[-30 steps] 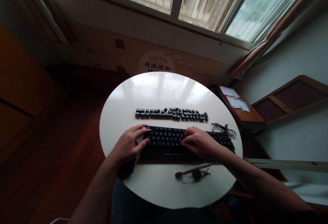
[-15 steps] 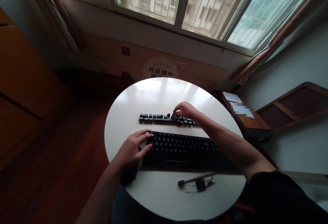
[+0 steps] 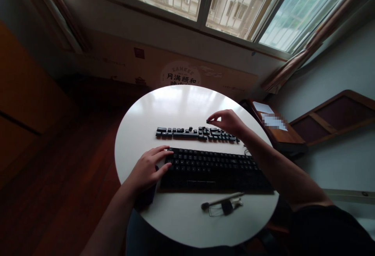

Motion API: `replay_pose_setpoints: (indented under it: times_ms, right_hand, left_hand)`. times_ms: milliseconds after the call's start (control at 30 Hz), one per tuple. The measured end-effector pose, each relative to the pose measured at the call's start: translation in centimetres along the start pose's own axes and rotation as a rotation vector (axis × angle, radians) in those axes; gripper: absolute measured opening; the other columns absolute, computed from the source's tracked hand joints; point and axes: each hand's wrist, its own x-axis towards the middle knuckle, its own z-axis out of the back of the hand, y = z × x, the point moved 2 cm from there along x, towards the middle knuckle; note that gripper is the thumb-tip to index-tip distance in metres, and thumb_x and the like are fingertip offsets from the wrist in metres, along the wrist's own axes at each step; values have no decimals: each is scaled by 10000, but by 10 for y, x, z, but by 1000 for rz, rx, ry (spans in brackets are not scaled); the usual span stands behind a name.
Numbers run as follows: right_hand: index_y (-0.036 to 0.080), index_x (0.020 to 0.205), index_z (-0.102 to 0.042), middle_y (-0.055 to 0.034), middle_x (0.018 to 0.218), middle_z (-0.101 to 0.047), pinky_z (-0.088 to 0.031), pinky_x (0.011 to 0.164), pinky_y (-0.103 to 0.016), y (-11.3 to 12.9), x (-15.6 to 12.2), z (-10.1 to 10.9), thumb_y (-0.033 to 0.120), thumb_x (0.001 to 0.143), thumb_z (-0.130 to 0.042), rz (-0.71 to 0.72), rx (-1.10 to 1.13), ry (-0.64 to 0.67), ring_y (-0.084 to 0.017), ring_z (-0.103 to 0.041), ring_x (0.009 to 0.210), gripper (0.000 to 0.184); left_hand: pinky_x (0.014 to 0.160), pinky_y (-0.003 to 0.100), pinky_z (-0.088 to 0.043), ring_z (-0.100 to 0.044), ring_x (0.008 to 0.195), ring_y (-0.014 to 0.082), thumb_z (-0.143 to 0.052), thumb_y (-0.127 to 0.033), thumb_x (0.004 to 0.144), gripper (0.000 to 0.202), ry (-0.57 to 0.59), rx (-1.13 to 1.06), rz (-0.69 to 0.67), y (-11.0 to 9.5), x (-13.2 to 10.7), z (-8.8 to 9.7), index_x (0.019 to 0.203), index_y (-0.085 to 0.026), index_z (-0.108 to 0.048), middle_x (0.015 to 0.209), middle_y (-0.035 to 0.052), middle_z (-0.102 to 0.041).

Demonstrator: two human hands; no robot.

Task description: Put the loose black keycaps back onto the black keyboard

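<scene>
The right forearm crosses the 3 o'clock end of the black keyboard (image 3: pixel 213 168) and covers its corner there; of a thin cable (image 3: pixel 247 152) at that side only a small loop shows, and where it goes I cannot tell. The sleeve is cut off by the lower edge of the view. Below the left hand (image 3: pixel 146 168), at the 8 o'clock rim of the table, lies a dark object (image 3: pixel 145 198); it is mostly covered, too dark to name.

The right hand (image 3: pixel 227 122) is lifted at about 1 o'clock from the keyboard; thumb and forefinger are pinched together on a small dark keycap (image 3: pixel 208 121), held in the air just above the row of loose keycaps (image 3: pixel 181 132); its legend is too small to read. The left hand lies flat and relaxed, fingers spread on the 9 o'clock end of the keyboard, gripping nothing.

The round white table (image 3: pixel 181 104) carries all of this: the row of keycaps at 12 o'clock from the keyboard, apart from it; at 6 o'clock a slim brush (image 3: pixel 221 200) with a small wire tool (image 3: pixel 216 211) touching it, whose shape is hard to make out. Behind the table stands a cardboard box (image 3: pixel 181 77); its print is half hidden by the table rim.
</scene>
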Motion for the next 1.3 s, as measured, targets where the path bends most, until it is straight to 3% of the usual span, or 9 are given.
replay_pose_setpoints:
  times_ms: [100,233,433,600,833,933,1033,1133,1300]
  right_hand:
    - [222,979,-816,-28,945,-779,-608,761,-261,5,-59,12,285,901,-712,29,152,-11,-172,-743,818,145]
    - [214,960,-808,-41,979,-777,-631,824,-278,18,-127,-10,254,905,-708,28,266,19,-178,-756,884,122]
    - [217,921,-807,-33,964,-776,-628,843,-260,26,-160,-57,181,903,-703,44,308,-51,-157,-754,877,111]
    - [207,934,-795,-39,992,-772,-610,823,-271,28,-161,-69,159,922,-682,121,174,-93,-160,-736,885,123]
    - [191,838,-787,-77,933,-730,-541,764,-334,45,-157,-66,199,959,-656,162,-139,-69,-185,-626,832,178]
    - [225,825,-807,-73,844,-661,-495,697,-316,47,-156,-58,242,918,-725,92,-184,11,-183,-576,796,126]
    - [264,944,-824,-55,813,-628,-481,681,-289,43,-149,-47,225,911,-733,75,-104,143,-163,-581,777,104]
    - [266,1010,-816,-55,902,-677,-503,755,-297,28,-122,-36,186,912,-721,88,-29,168,-169,-622,859,158]
    - [241,973,-815,-53,991,-745,-509,873,-361,-9,-30,-31,180,908,-717,39,-87,35,-207,-643,963,133]
  left_hand:
    - [1097,483,-505,-606,1283,321,-534,-526,935,446,-8,3,-5,2,1,-1,1258,-268,-700,1418,83,-631]
    - [1112,476,-492,-600,1288,319,-528,-565,934,477,-15,-3,5,4,3,-3,1266,-268,-698,1428,83,-623]
    - [1110,490,-495,-593,1296,324,-525,-592,935,505,2,6,21,5,3,-3,1277,-260,-692,1436,88,-615]
    - [1117,487,-489,-585,1303,320,-530,-585,934,511,0,3,18,5,2,-3,1289,-253,-686,1442,94,-610]
    - [1111,494,-490,-585,1302,325,-535,-602,931,515,-2,-2,29,7,2,-3,1296,-270,-683,1450,91,-605]
    - [1110,492,-490,-589,1298,323,-540,-593,933,503,2,-1,22,7,2,-3,1290,-270,-685,1450,90,-604]
    - [1110,490,-490,-591,1297,322,-538,-576,934,487,0,8,9,7,2,-2,1277,-266,-691,1441,91,-611]
    - [1113,485,-490,-592,1298,319,-536,-561,939,473,-4,14,2,6,2,-3,1275,-266,-691,1437,89,-614]
    - [1114,486,-490,-590,1302,318,-539,-548,943,457,-9,17,1,6,1,-4,1277,-274,-688,1433,78,-618]
